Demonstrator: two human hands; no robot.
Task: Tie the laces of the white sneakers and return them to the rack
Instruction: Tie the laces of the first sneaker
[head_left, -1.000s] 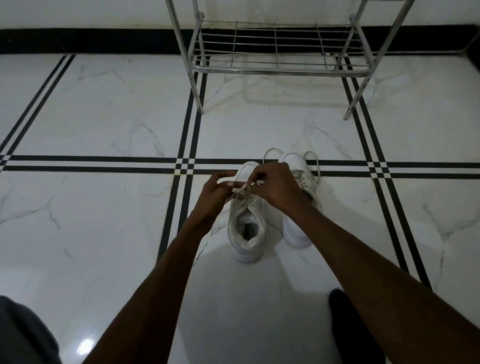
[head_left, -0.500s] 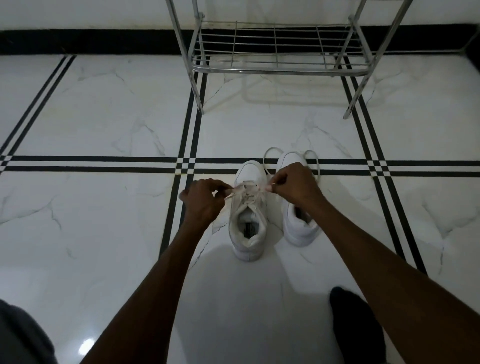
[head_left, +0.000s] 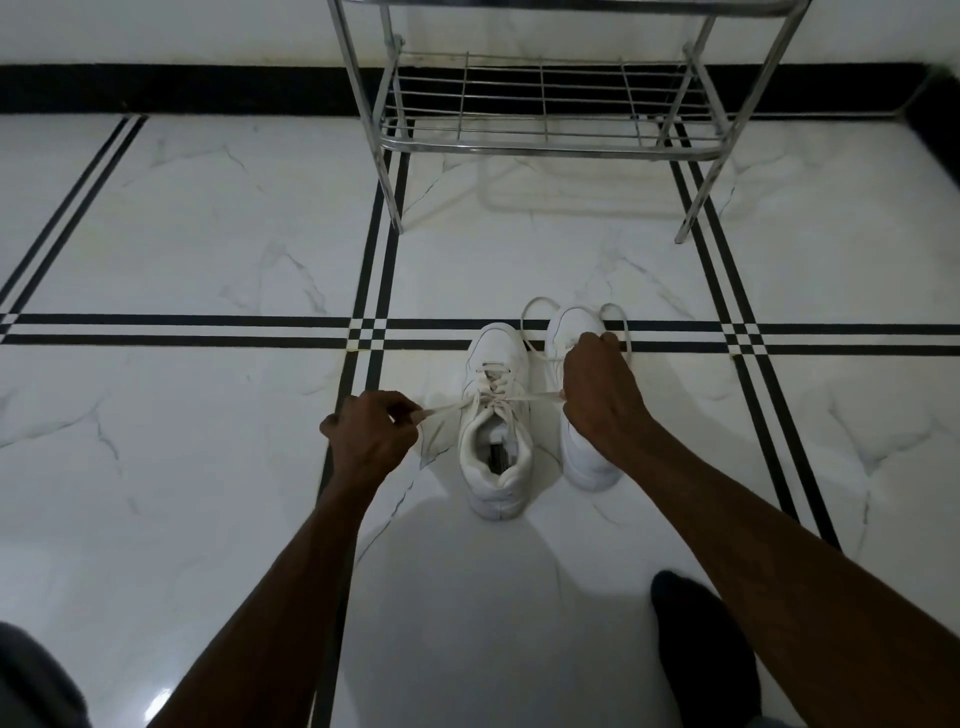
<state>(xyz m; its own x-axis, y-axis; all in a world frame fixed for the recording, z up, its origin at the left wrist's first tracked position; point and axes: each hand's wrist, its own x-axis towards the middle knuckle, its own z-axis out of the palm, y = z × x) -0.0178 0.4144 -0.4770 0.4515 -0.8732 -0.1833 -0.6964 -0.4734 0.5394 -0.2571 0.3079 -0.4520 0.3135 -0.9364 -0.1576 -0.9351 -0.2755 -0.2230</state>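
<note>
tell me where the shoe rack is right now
In the head view the metal shoe rack stands at the top centre against the wall, on the floor beyond the two white sneakers, with a bare stretch of floor between them.

your left hand pinches lace end, left of left sneaker | your right hand pinches other end, over right sneaker | lace taut across | rack beyond, on floor

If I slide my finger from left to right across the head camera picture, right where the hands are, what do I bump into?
Left hand → stretched lace → left sneaker → right hand, which covers part of the right sneaker.
</note>
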